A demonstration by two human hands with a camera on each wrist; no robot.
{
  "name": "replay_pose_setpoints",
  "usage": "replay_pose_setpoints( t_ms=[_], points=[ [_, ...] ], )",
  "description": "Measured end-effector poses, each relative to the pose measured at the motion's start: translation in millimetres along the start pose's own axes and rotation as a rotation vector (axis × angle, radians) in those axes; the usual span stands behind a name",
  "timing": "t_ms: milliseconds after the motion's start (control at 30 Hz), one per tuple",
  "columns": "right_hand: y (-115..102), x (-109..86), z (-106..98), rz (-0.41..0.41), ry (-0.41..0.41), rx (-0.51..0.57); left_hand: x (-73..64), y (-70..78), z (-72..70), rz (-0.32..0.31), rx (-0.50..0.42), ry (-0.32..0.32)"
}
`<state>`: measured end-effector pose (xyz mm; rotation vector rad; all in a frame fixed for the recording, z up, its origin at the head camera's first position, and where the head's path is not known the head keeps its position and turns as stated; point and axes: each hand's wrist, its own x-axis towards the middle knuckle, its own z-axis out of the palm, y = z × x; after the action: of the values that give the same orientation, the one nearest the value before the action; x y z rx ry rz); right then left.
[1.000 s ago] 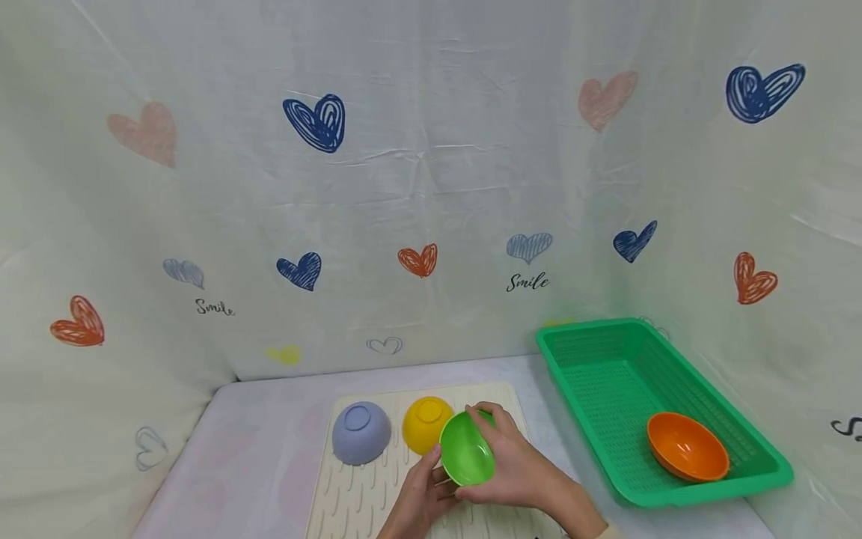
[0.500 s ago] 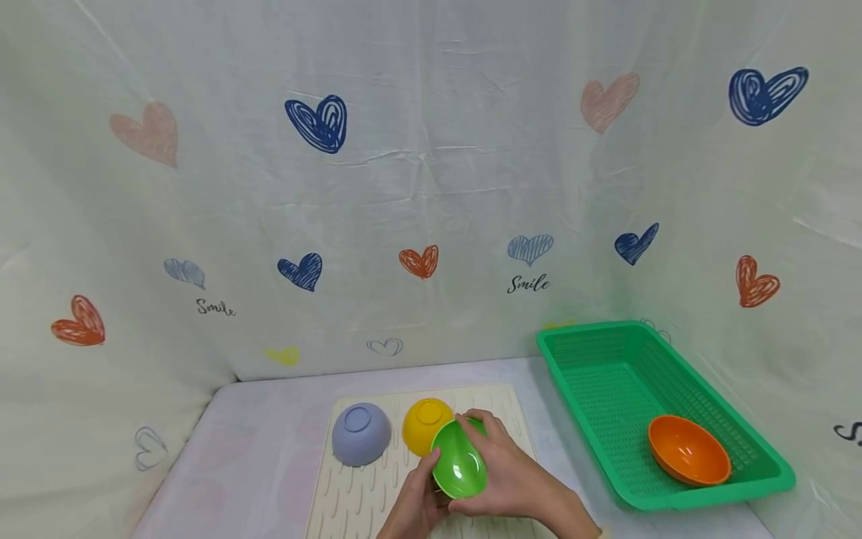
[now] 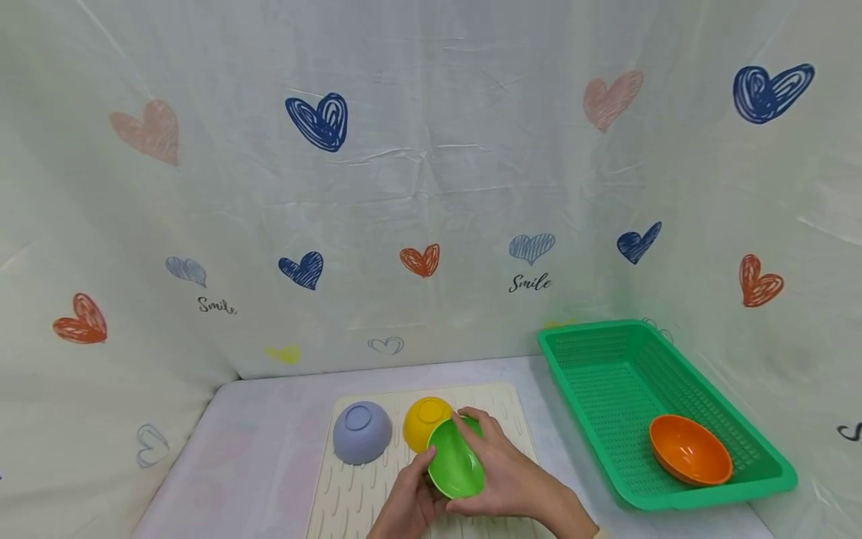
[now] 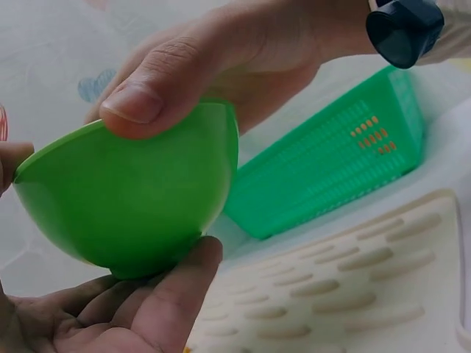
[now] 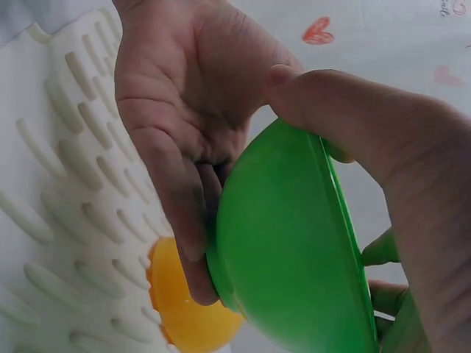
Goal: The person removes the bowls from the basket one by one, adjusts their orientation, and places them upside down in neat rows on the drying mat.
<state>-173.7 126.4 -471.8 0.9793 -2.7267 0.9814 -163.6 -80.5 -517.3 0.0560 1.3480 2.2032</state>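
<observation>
A light green bowl (image 3: 456, 462) is held over the mat, its mouth tilted toward the head camera. My right hand (image 3: 508, 479) grips its rim, with the thumb on the near side and the fingers at the far side. My left hand (image 3: 411, 498) supports it from the left. In the left wrist view, the left fingers (image 4: 165, 312) lie under the bowl's foot and the thumb touches the rim. Behind it, a yellow bowl (image 3: 423, 428) sits upside down on the cream ridged mat (image 3: 350, 494), beside an upside-down lavender bowl (image 3: 361, 438).
On the right of the table stands a green perforated basket (image 3: 586, 427), with an orange bowl (image 3: 690, 451) in its near end. A pale curtain (image 3: 431, 187) printed with hearts surrounds the table (image 3: 263, 434) at the back and sides.
Both hands have shifted slightly left with the green bowl, and its tilt has changed a little. The other bowls and the basket stay where they were.
</observation>
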Motion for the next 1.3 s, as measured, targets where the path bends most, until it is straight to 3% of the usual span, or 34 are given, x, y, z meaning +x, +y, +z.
replay_pose_setpoints(
  t_ms=[233,633,767,1033,1200,1300],
  points=[
    [-2.1,-2.0,-3.0,-0.001,-0.022,-0.002,-3.3,0.6,-3.5,0.021,-0.021,0.003],
    [3.4,-4.1,-9.2,0.072,0.015,0.014,-8.7,7.8,-5.5,0.057,-0.014,-0.024],
    [3.8,-2.6,-15.1,0.097,0.03,0.036,-8.2,13.6,-1.3,0.093,0.071,0.034],
    [3.4,-1.2,-24.1,0.123,0.05,0.073,-7.3,24.9,9.1,0.212,0.366,0.224],
    [4.1,-1.1,-27.4,0.165,0.046,0.104,-9.8,30.3,10.1,0.279,0.468,0.237],
    [5.9,0.5,-29.6,0.168,0.058,0.104,-9.5,32.8,10.6,0.359,0.565,0.222]
  ],
)
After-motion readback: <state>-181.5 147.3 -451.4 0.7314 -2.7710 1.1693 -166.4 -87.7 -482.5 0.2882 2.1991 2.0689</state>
